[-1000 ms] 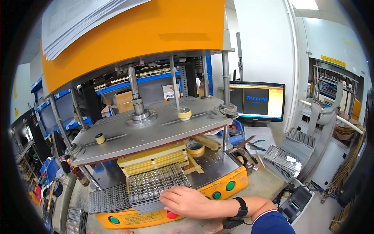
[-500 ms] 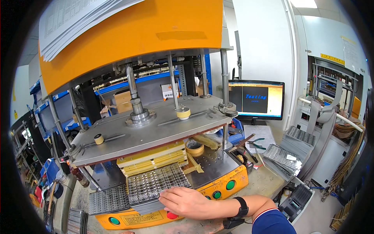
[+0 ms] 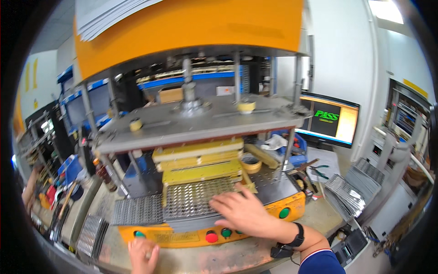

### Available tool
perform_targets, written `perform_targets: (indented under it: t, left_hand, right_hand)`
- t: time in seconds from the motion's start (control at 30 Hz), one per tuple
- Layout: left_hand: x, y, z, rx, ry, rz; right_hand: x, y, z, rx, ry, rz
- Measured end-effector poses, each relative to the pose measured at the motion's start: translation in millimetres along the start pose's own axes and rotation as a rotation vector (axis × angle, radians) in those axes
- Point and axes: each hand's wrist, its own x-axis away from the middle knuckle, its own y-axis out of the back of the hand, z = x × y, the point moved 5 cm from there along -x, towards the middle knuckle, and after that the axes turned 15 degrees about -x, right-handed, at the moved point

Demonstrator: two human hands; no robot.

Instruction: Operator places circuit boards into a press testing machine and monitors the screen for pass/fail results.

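Observation:
My right hand (image 3: pixel 242 209) rests over the right side of a silvery panel (image 3: pixel 194 198) with rows of small raised cells, its fingers spread and extended. That panel sits on the press bed, against a yellow fixture plate (image 3: pixel 200 172). A second grey celled panel (image 3: pixel 138 211) lies to its left. My left hand (image 3: pixel 142 255) is at the front edge of the orange base, just below a green button (image 3: pixel 139 234). Its fingers look curled but are smeared by motion, and nothing shows in them.
Above the bed hangs the press's grey metal plate (image 3: pixel 205 130) on steel posts. A red button (image 3: pixel 211 236) is on the base's front. Stacked panels (image 3: pixel 91 235) stand at left, more (image 3: pixel 344 196) at right near green-handled pliers (image 3: pixel 319 171). A monitor (image 3: pixel 329 118) shows green lettering.
The press plate has risen, exposing more of the yellow fixture. The monitor's lettering turned from blue to green. My left hand has come into view; my right hand's fingers have spread over the panel.

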Motion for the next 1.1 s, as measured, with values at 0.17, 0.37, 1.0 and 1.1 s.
perform_targets:
  t: [0.17,0.37,1.0,1.1]
  left_hand:
    - [-153.3,31.2,-44.8,-0.102,-0.239,-0.04]
    - [-259.3,-44.2,-30.8,-0.357,-0.312,-0.056]
    - [-159.2,41.0,48.6,-0.606,-0.436,-0.318]
    - [-87.4,59.7,100.3,-0.662,-0.379,-0.206]
  right_hand:
    - [0.8,5.3,-9.6,0.058,0.024,0.062]
    - [-1.5,14.0,-11.7,-0.057,0.066,0.041]
    - [-0.6,38.4,-13.7,-0.232,-0.054,-0.162]
    - [-3.6,43.2,-16.9,-0.208,-0.01,-0.219]
